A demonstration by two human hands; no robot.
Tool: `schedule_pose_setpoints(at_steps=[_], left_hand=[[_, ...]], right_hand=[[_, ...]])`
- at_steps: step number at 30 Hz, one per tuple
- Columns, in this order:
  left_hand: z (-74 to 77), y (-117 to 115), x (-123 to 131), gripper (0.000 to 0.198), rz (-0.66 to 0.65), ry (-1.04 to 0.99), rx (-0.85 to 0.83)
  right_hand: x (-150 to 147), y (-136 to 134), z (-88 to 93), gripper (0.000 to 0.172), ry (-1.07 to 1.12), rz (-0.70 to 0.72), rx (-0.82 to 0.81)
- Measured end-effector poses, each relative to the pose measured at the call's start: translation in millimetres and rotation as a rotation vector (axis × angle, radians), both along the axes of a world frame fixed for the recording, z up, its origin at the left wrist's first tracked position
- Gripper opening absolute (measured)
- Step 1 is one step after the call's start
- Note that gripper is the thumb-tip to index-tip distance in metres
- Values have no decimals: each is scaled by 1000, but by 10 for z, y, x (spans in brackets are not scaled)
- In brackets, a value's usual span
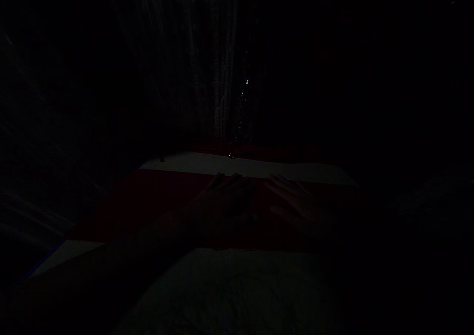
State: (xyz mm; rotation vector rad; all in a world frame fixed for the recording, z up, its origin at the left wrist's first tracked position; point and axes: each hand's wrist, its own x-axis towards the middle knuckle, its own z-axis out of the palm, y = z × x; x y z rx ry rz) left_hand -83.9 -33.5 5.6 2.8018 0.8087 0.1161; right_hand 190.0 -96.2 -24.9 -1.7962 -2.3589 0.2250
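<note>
The picture is very dark. A dark red piece of fabric [122, 201] lies flat across a pale surface [207, 163] that shows as a band beyond it. My left hand [222, 204] rests on the fabric with its fingers stretched toward its far edge. To its right, my right hand [296, 201] lies on the same red fabric, fingers extended and pointing to the upper left. A gap of fabric shows between the two hands, and neither grips anything that I can make out. Just beyond them, a small shiny metal part [231, 155] sits at the pale band.
A dark upright form [240, 107] with several small glints rises behind the pale band. Faint vertical folds [222, 78] stand in the background. Near me is a pale area [237, 290]. A thin blue edge [44, 258] runs along the left. The right side is nearly black.
</note>
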Motion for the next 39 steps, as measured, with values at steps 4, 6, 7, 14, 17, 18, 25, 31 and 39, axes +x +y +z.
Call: schedule_pose_setpoints(at_steps=[4, 6, 7, 14, 17, 18, 25, 31, 39], left_hand=[[17, -2, 10, 89, -1, 11, 4], [19, 2, 13, 89, 4, 28, -3], [18, 4, 13, 89, 7, 31, -3], [48, -4, 5, 88, 10, 64, -12], [47, -4, 5, 89, 16, 61, -4], [42, -2, 5, 89, 19, 56, 0], [38, 2, 12, 88, 8, 46, -2], [27, -3, 1, 89, 14, 42, -5], [-3, 17, 8, 89, 2, 20, 9]], right_hand=[[-4, -3, -2, 81, -18, -8, 11], [1, 1, -11, 81, -18, -3, 4], [4, 4, -18, 81, -14, -4, 10], [12, -1, -43, 80, -7, -7, 35], [12, -8, -33, 80, -2, -9, 37], [12, -10, -29, 81, -3, -7, 29], [2, -4, -14, 81, -7, -22, 20], [-12, -3, 12, 83, -13, -31, -20], [-7, -6, -3, 81, -9, -34, 13]])
